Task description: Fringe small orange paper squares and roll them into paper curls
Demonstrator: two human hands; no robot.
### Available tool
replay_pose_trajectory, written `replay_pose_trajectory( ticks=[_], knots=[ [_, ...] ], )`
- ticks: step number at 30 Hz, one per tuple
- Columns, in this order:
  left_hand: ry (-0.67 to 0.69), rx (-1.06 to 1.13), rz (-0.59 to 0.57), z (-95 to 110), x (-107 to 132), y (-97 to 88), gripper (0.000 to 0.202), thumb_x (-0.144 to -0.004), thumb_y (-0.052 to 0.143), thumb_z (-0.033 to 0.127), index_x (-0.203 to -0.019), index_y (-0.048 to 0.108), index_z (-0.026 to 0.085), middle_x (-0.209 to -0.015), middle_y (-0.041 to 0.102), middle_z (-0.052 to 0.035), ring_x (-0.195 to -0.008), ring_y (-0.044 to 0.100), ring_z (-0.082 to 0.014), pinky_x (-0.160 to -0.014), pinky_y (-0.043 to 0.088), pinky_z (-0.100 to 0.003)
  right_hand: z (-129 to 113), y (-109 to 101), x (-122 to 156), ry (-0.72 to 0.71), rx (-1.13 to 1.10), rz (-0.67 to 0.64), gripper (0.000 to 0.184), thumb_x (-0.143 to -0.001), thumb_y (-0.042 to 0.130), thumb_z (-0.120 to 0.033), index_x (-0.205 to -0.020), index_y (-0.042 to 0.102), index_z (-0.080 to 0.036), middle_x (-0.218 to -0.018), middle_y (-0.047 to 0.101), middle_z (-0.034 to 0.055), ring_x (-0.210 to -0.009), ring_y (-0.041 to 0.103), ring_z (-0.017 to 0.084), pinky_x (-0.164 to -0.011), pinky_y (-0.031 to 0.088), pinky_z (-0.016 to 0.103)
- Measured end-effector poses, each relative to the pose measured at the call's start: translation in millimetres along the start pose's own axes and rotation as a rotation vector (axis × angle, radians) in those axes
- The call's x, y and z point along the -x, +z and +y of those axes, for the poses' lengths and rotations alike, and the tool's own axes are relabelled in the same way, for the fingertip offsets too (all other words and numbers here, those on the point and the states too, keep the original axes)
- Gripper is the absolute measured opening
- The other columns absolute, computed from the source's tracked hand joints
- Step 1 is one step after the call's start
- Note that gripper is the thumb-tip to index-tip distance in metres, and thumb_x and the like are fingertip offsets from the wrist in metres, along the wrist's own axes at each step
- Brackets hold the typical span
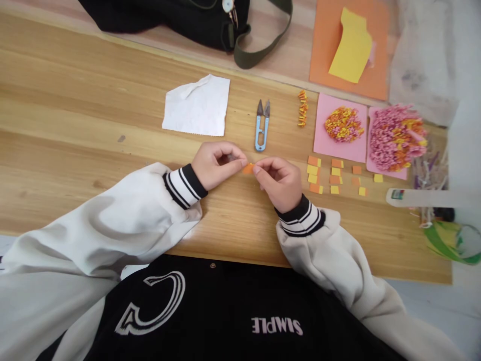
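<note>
My left hand (216, 164) and my right hand (280, 181) meet over the wooden table (93, 115), both pinching a small orange paper piece (248, 168) between thumbs and fingertips. Just beyond my hands lie blue thread snips (261, 126), closed. To the right of my right hand several small orange and yellow paper squares (325, 175) are laid out in rows.
A white paper scrap (197, 106) lies at the back centre. Rolled paper bits sit in a short row (302, 108) and in piles on pink sheets (343, 125) (394, 138). An orange sheet with yellow paper (351, 45), a glue stick (421, 197) and a black bag (180, 20) surround them.
</note>
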State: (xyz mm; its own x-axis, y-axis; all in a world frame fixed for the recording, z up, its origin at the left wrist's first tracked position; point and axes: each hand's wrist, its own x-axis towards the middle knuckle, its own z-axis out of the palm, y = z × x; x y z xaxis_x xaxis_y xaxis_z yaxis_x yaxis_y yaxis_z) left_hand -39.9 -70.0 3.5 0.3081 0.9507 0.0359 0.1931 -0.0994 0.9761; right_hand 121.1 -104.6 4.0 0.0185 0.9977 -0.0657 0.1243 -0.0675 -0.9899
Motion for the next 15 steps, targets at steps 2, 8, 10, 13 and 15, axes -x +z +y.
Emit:
replay_pose_trajectory(
  ticks=[2,8,10,13,15],
  knots=[
    [-0.011,0.022,-0.004,0.5,-0.3,-0.3,0.021,-0.071,0.064,0.032,-0.064,0.064,0.013,-0.063,0.064,-0.0026,-0.057,0.054,-0.0096,-0.055,0.043,-0.022,0.1,0.0,0.1,0.01,0.01,0.016,0.017,-0.067,0.068,-0.033,-0.067,0.06,-0.018,-0.054,0.056,-0.0038,-0.045,0.045,0.006,-0.044,0.04,0.021],
    [-0.025,0.055,-0.008,1.1,-0.2,-0.8,0.022,-0.071,0.066,0.034,-0.065,0.064,0.012,-0.064,0.065,-0.0033,-0.059,0.055,-0.0106,-0.058,0.045,-0.024,1.1,0.2,-0.3,0.018,0.019,0.051,0.017,-0.067,0.069,-0.033,-0.066,0.06,-0.019,-0.053,0.055,-0.004,-0.046,0.046,0.006,-0.045,0.04,0.022],
    [-0.022,0.045,-0.006,0.7,0.1,-0.6,0.022,-0.07,0.067,0.033,-0.066,0.065,0.012,-0.065,0.066,-0.0038,-0.058,0.055,-0.0103,-0.056,0.044,-0.023,1.1,0.3,-0.4,0.014,0.021,0.047,0.017,-0.067,0.069,-0.033,-0.066,0.059,-0.019,-0.053,0.055,-0.004,-0.045,0.046,0.006,-0.045,0.04,0.022],
    [-0.011,0.028,-0.01,0.5,0.6,-0.3,0.021,-0.069,0.069,0.033,-0.067,0.066,0.012,-0.065,0.067,-0.0043,-0.056,0.054,-0.0098,-0.053,0.043,-0.023,1.1,0.4,-0.3,0.008,0.019,0.039,0.017,-0.067,0.068,-0.033,-0.066,0.059,-0.019,-0.053,0.054,-0.0041,-0.045,0.045,0.006,-0.045,0.04,0.022],
    [-0.002,0.021,-0.014,0.8,0.8,-0.2,0.021,-0.069,0.069,0.033,-0.068,0.067,0.012,-0.065,0.067,-0.0043,-0.055,0.054,-0.0096,-0.053,0.043,-0.022,1.1,0.4,-0.1,0.003,0.015,0.037,0.016,-0.068,0.068,-0.032,-0.066,0.059,-0.018,-0.053,0.054,-0.0044,-0.044,0.045,0.006,-0.045,0.04,0.022]
  ],
)
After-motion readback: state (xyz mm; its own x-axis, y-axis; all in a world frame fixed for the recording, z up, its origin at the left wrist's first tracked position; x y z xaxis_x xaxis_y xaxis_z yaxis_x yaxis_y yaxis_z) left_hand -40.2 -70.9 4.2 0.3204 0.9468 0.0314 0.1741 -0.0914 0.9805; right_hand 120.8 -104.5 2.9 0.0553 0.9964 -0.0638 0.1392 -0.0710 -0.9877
